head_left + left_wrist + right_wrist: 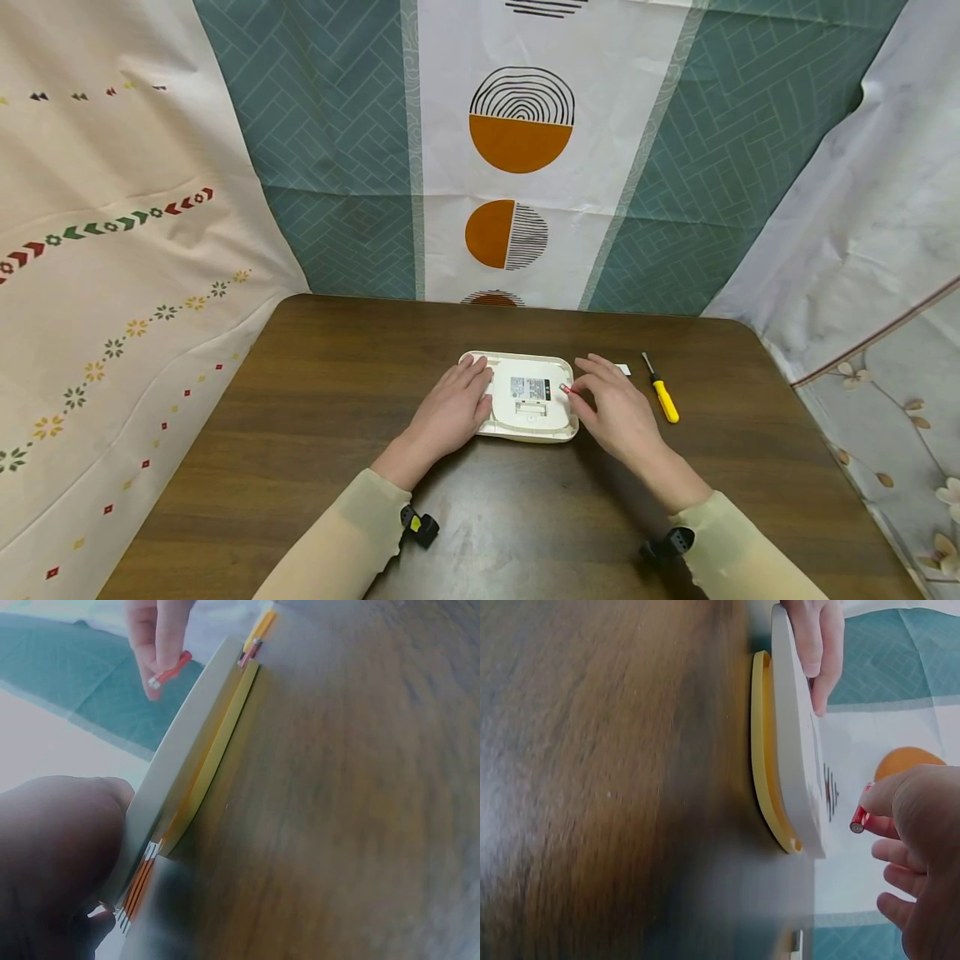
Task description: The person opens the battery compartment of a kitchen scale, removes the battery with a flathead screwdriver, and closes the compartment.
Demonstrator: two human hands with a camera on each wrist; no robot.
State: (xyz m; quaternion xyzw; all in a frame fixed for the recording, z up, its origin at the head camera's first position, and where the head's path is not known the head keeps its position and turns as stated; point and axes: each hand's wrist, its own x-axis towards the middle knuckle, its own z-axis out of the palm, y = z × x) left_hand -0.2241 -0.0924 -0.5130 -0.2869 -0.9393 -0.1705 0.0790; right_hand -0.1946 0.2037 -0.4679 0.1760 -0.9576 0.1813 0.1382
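A white, rounded flat device [557,423] lies on the table with a printed label and an uncovered battery compartment [531,409] facing up. My left hand [452,407] rests on its left side, fingers laid straight over the surface. Between thumb and forefinger, my right hand [617,410] pinches a small red battery [860,815] by the device's right edge. Both wrist views show this battery raised above the device's upper face, one metal end exposed. The other fingers of my right hand are loosely bent.
A screwdriver [664,401] with a yellow handle lies to the right of my right hand. Just behind that hand is a small white piece [623,369], partly covered by it. Patterned cloth [337,167] hangs behind the brown wooden table [315,433] and along its sides.
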